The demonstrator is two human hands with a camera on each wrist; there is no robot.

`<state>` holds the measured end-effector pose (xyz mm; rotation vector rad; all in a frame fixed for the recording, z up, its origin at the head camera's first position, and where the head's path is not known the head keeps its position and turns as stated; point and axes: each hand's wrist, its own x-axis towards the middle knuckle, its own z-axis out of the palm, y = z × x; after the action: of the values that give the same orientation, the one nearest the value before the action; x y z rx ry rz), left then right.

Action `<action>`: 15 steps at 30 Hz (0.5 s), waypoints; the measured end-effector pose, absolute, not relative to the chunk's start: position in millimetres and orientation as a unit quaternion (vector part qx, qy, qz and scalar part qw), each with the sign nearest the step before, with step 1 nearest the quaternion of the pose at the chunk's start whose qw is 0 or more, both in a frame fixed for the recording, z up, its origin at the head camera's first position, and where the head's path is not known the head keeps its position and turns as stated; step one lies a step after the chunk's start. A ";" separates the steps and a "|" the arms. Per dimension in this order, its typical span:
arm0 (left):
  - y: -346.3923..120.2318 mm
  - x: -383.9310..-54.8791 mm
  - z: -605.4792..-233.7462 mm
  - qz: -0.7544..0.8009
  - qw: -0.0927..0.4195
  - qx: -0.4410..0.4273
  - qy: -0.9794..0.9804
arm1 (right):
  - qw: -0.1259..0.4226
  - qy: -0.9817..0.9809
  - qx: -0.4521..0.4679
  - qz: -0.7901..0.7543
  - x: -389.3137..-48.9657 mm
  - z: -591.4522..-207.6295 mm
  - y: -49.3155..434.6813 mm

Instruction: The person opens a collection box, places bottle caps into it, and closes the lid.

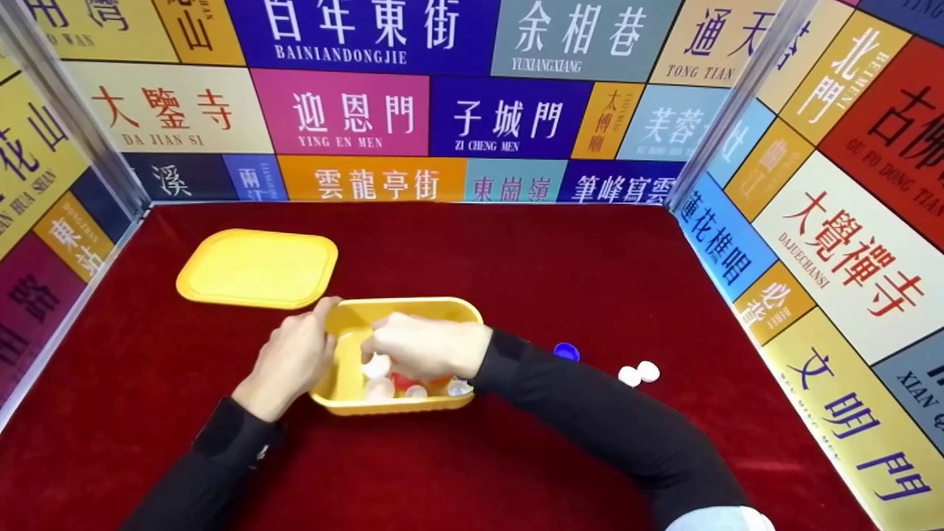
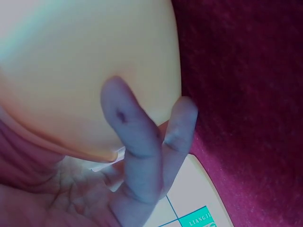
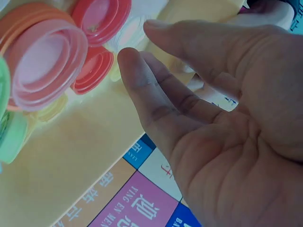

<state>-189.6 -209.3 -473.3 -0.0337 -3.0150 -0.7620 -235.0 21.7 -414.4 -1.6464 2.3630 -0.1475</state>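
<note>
A yellow plastic container (image 1: 405, 407) stands on the red cloth with several round bottle caps inside. My left hand (image 1: 291, 358) holds its left wall at the rim; in the left wrist view two fingers (image 2: 137, 151) lie along the wall. My right hand (image 1: 424, 344) reaches into the container from the right. Between its thumb and index finger it pinches a whitish bottle cap (image 1: 376, 366), partly hidden by the fingers. Below lie a pale pink cap (image 1: 380, 389) and a red cap (image 1: 403, 380). The right wrist view shows a pink cap (image 3: 45, 66) and a green cap (image 3: 14, 137).
The yellow lid (image 1: 258, 267) lies flat behind and left of the container. To the right are a blue cap (image 1: 566, 352) and two white caps (image 1: 639, 373) beside each other. Panels with coloured place-name signs (image 1: 339, 110) enclose the back and sides.
</note>
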 end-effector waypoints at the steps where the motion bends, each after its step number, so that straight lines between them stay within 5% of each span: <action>1: -209.5 -189.7 -473.6 -0.244 0.015 -0.011 -0.970 | 0.126 0.811 -0.570 -0.054 -235.8 -413.9 23.5; 15: -208.5 -189.3 -472.4 -0.240 0.002 -0.002 -0.971 | 0.105 0.821 -0.543 -0.142 -251.1 -406.6 66.0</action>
<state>-189.3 -208.5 -472.4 -0.0053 -3.0467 -0.7531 -251.1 66.0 -406.6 -1.6009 2.4199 -0.4185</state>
